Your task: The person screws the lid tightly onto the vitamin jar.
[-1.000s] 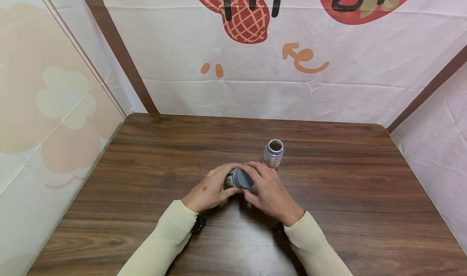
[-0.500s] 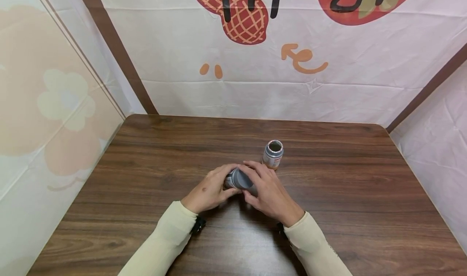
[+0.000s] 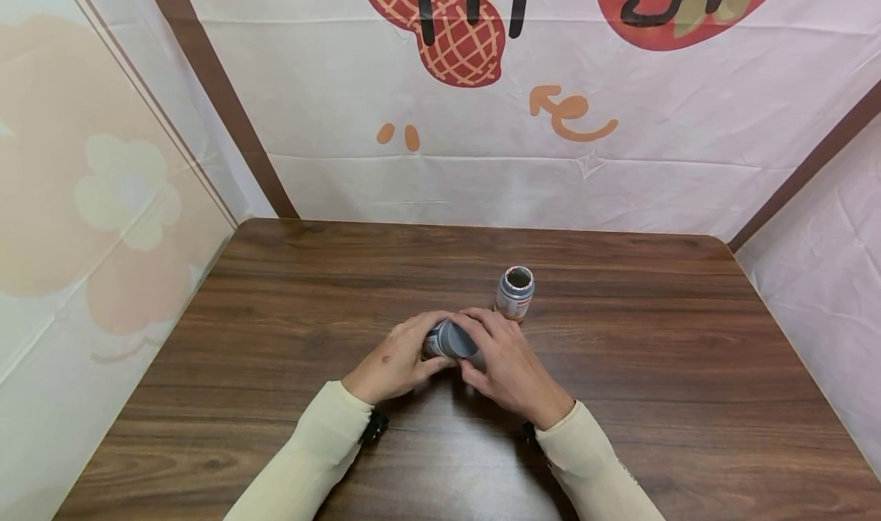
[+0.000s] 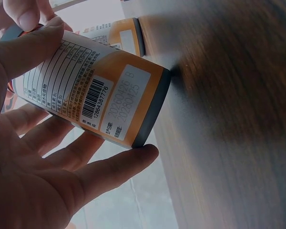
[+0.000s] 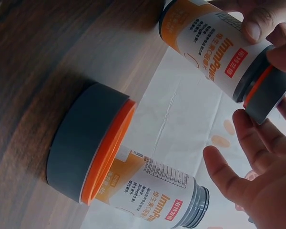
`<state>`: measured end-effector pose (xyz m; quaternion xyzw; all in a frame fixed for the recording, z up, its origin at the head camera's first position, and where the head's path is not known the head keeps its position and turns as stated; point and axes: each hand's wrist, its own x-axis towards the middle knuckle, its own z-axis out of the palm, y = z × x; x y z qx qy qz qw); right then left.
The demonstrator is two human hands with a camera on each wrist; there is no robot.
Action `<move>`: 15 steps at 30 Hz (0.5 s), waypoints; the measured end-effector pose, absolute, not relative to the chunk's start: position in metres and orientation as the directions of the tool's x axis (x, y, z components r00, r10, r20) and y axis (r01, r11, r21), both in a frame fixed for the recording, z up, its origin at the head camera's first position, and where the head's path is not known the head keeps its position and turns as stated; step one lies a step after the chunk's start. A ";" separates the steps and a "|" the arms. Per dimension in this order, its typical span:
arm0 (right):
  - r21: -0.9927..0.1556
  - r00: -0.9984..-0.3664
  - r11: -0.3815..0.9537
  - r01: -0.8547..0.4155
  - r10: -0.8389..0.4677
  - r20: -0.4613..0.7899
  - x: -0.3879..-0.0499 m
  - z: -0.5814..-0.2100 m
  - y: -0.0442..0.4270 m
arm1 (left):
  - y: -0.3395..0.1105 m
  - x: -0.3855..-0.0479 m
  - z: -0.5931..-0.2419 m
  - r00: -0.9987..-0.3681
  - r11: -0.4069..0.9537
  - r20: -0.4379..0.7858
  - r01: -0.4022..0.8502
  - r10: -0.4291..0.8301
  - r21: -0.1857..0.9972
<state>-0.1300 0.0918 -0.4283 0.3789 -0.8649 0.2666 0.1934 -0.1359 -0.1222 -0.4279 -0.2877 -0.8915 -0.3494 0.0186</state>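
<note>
Unmoved, two hands (image 3: 394, 359) (image 3: 505, 362) grip one capped bottle (image 4: 102, 86) near one uncapped bottle (image 3: 513, 299), one loose cap (image 5: 83, 143).

Cream sleeves (image 3: 303, 454) w/ blk wrist pcs (image 3: 375, 426)

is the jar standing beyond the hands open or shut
Open. The jar has no lid on, and its mouth shows dark in the head view. A loose lid stands nearby.

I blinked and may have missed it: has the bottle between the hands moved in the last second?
No, not visibly. In the head view, the held bottle keeps its place against the open bottle and the back edge of the table.
</note>
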 end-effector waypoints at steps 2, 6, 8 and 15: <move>-0.315 -0.640 0.573 -0.756 -0.550 0.536 -0.130 -0.428 0.092 | -0.122 -0.136 -0.428 -0.830 0.584 0.240 0.531 0.503 0.614; -0.312 -0.643 0.580 -0.753 -0.545 0.538 -0.130 -0.428 0.092 | -0.122 -0.136 -0.428 -0.825 0.576 0.250 0.539 0.506 0.614; -0.310 -0.643 0.581 -0.752 -0.544 0.539 -0.130 -0.428 0.092 | -0.122 -0.136 -0.428 -0.826 0.578 0.250 0.539 0.505 0.612; -0.303 -0.630 0.570 -0.764 -0.556 0.542 -0.131 -0.429 0.092 | -0.121 -0.136 -0.428 -0.830 0.593 0.244 0.535 0.501 0.602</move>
